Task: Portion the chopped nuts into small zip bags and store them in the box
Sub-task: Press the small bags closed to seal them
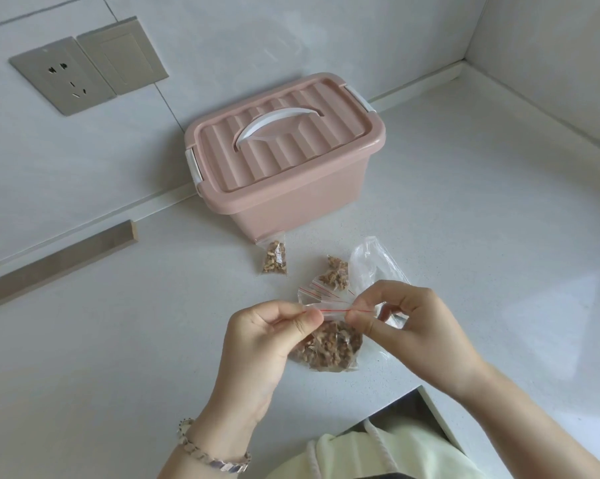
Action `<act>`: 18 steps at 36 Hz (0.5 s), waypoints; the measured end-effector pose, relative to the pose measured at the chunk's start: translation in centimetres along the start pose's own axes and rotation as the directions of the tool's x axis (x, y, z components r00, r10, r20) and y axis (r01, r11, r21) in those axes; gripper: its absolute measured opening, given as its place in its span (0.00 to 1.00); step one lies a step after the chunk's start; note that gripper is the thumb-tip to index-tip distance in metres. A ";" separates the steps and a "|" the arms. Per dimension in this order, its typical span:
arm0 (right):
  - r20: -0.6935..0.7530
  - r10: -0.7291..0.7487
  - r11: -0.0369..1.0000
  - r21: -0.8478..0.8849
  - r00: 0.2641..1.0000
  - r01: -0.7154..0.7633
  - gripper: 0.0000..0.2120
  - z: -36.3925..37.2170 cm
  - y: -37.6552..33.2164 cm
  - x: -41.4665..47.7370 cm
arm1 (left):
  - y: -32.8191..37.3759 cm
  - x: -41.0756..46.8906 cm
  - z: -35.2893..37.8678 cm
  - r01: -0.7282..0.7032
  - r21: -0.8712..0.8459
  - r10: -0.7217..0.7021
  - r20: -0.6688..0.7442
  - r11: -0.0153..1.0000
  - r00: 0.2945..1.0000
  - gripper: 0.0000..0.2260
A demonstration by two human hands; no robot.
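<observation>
White speckled counter [119, 340] in a corner of pale walls; socket [63, 76] and switch plate [122, 55] on the wall at upper left. Wood strip [60, 264] lies along the counter's back edge at left.

- Box [291, 202]: pink, against the back wall, lid [326, 146] on, white handle [277, 124] folded flat, white latches at both ends.
- Filled bag [275, 258]: small, holds nuts, lies on the counter just in front of the box's near corner.
- Nut clump [334, 276]: to the right of that bag, resting on a fan of empty bags [317, 295] with red zip lines. I can't tell whether the clump is bagged or loose.
- Large clear bag [371, 264]: crumpled, just beside the clump, partly behind the right hand.
- Held bag [329, 344]: full of chopped nuts, between both hands near the counter's front edge. Its red zip strip is stretched level across the top. I can't tell whether its bottom touches the counter.
- Left hand [260, 344]: thumb and forefinger pinch the left end of the zip strip; the other fingers are curled behind the bag. Bracelet [208, 454] on the wrist.
- Right hand [419, 326]: thumb and forefinger pinch the right end of the strip, remaining fingers curled in.
- Pale green garment [378, 454] at the bottom edge.
</observation>
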State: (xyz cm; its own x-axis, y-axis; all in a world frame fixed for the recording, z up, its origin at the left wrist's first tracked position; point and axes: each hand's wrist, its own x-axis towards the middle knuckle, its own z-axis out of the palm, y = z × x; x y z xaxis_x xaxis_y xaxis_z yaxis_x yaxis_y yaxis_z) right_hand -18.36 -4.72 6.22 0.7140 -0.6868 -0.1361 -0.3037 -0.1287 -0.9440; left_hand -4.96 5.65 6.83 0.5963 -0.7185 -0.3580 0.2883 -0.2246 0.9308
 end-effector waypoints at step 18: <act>0.069 -0.195 0.955 -0.216 0.978 0.206 0.16 2.1 2.9 2.4 | -2.2 -0.1 -2.4 -0.124 0.232 0.128 -0.003 0.965 0.992 0.06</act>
State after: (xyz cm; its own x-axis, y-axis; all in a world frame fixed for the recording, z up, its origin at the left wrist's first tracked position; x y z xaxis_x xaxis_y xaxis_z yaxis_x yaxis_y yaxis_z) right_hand -16.22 -5.27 2.49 0.8012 -0.5975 0.0308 -0.2789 -0.4184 -0.8644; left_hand -3.81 7.82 4.68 0.6301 -0.7396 -0.2365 0.0302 -0.2809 0.9593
